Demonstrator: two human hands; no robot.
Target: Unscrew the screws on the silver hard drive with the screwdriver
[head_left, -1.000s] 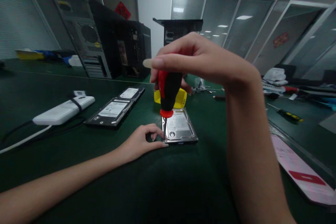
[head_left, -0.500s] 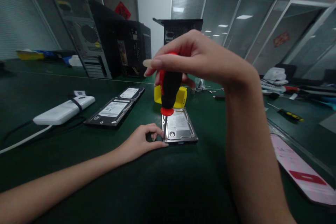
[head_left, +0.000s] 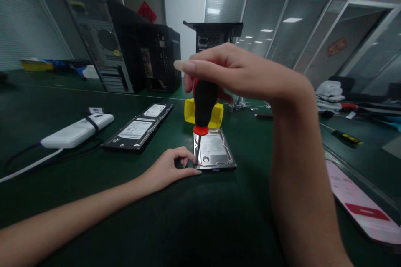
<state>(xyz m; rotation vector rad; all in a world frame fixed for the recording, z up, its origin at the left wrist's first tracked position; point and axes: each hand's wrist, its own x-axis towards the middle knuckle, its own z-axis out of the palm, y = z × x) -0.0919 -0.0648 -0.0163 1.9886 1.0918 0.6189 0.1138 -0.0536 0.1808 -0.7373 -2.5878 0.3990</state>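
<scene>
A silver hard drive [head_left: 214, 148] lies label up on the green table in front of me. My right hand [head_left: 219, 69] grips the top of a red and black screwdriver [head_left: 205, 102], which stands nearly upright. Its tip meets the drive's near left corner; the screw there is too small to make out. My left hand [head_left: 175, 164] holds the drive by that same corner, thumb along the front edge and fingers at the left side. Right behind the drive is a yellow plastic holder [head_left: 189, 113], partly hidden by the screwdriver handle.
To the left lie two more hard drives [head_left: 134, 129] and a white power strip [head_left: 78, 130] with cables. Black computer cases [head_left: 125, 50] stand behind. On the right are a yellow and black screwdriver [head_left: 347, 137] and a pink and white board [head_left: 360, 200].
My right hand's fingers have shifted and loosened slightly around the top of the screwdriver handle. The screwdriver tip stays at the drive's corner, and my left hand has not moved.
</scene>
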